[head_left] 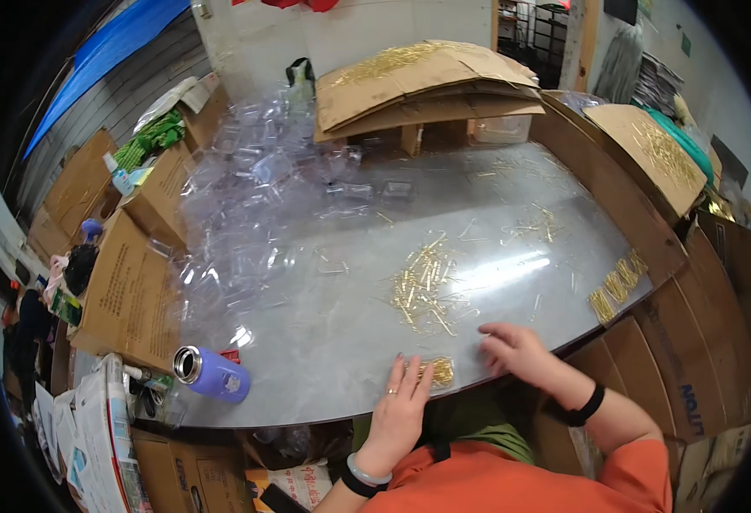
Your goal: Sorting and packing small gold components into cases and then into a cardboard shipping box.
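My left hand (399, 409) lies palm down near the front edge of the table, fingers stretched over the left end of a small bundle of thin gold pieces (442, 371), seemingly in a clear box. Its thumb cannot be made out. To the right, my right hand (517, 350) hovers with fingers apart and slightly bent, and nothing shows in them. Beyond both hands spreads a loose pile of thin gold metal pieces (422, 286), hairpin-like in shape; their exact kind is too small to tell.
Many clear plastic boxes (260, 184) heap up at the left. A purple bottle (221, 377) without a lid stands at the front left. Filled gold packs (617, 286) line the right edge. Cardboard sheets (427, 85) bearing gold pieces rise at the back; cardboard (606, 175) walls the right.
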A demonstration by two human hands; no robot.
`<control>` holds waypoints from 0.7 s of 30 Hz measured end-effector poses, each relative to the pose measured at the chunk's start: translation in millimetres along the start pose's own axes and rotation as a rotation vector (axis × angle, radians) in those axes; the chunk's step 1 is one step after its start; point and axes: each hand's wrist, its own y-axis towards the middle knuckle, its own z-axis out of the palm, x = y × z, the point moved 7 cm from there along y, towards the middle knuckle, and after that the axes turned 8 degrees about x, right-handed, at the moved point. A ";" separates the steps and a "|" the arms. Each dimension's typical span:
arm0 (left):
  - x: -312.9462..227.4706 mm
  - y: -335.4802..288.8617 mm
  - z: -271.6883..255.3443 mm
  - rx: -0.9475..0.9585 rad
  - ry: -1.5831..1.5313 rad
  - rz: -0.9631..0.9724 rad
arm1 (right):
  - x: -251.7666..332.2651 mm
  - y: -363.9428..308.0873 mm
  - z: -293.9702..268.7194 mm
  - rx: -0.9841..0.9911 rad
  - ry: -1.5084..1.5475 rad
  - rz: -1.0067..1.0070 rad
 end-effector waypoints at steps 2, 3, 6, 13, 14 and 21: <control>-12.3 13.5 8.8 -0.003 0.013 0.075 | -8.2 -5.2 16.6 -0.013 0.123 -0.015; -16.2 18.6 12.5 -0.010 0.026 0.108 | -12.5 -6.0 20.7 -0.043 0.142 -0.047; -24.4 34.6 24.4 0.061 -0.021 0.170 | -26.2 -12.3 12.0 -0.126 0.244 -0.075; -32.4 47.2 25.9 0.069 -0.105 0.144 | -57.4 -71.1 -65.3 -0.640 0.470 -0.187; -31.7 46.8 25.3 0.090 -0.079 0.147 | -64.5 -84.2 -80.3 -0.734 0.488 -0.215; -58.3 55.8 23.8 0.236 0.038 0.218 | -114.3 -124.7 -128.6 -0.967 0.621 -0.242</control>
